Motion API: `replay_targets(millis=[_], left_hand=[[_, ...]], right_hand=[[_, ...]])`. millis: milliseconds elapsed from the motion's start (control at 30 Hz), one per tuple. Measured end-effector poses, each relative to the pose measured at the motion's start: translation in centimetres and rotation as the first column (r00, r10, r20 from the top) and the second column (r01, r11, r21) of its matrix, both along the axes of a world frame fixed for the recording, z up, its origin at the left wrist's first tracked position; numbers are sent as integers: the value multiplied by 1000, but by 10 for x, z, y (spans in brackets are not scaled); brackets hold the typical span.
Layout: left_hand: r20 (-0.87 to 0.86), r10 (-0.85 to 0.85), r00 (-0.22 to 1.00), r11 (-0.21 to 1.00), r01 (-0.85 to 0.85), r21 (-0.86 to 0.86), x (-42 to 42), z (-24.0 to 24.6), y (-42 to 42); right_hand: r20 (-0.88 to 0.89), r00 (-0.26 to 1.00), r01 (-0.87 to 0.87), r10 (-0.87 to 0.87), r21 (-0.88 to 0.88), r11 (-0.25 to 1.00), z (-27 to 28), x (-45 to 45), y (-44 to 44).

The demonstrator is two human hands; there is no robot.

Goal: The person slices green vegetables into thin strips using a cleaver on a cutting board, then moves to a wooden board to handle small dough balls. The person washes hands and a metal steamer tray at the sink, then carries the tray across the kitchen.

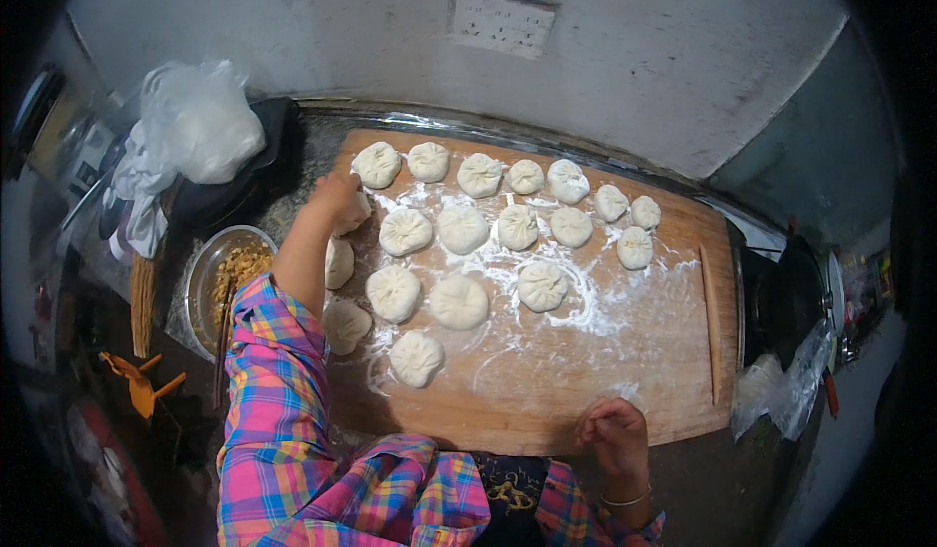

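Observation:
A wooden board [585, 371] dusted with white flour [578, 298] carries rows of pleated, filled dough buns [542, 286]. At its upper left, my left hand [340, 199] reaches over the edge and touches a bun [361, 210], which its fingers partly cover; whether they grip it I cannot tell. My right hand [613, 430] hovers at the board's near edge, fingers curled loosely, with nothing seen in it. Along the right side lies a thin wooden rolling pin [710, 324]. Left of the board, a clear bowl [192, 291] holds yellowish crumbly filling [245, 265] and chopsticks [222, 342].
A white plastic bag [201, 122] rests on a black object [274, 137] at the back left, above a straw brush [142, 305]. Orange plastic tongs or a similar tool [143, 386] lies lower left. A dark wok [794, 298] and a clear plastic bag [794, 393] flank the board's right.

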State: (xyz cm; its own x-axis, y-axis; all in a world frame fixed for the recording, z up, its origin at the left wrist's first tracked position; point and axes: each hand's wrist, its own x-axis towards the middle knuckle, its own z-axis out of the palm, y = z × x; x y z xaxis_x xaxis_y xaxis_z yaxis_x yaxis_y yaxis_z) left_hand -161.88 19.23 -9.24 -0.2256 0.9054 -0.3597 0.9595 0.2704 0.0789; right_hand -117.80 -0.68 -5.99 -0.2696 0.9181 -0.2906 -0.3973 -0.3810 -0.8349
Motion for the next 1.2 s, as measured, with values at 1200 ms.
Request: replay_targets(millis=[1200], left_hand=[[191,295,936,898,-340,279,-6,3,-16]], right_hand=[[25,999,22,-24,62,998,11,-24,-19]])
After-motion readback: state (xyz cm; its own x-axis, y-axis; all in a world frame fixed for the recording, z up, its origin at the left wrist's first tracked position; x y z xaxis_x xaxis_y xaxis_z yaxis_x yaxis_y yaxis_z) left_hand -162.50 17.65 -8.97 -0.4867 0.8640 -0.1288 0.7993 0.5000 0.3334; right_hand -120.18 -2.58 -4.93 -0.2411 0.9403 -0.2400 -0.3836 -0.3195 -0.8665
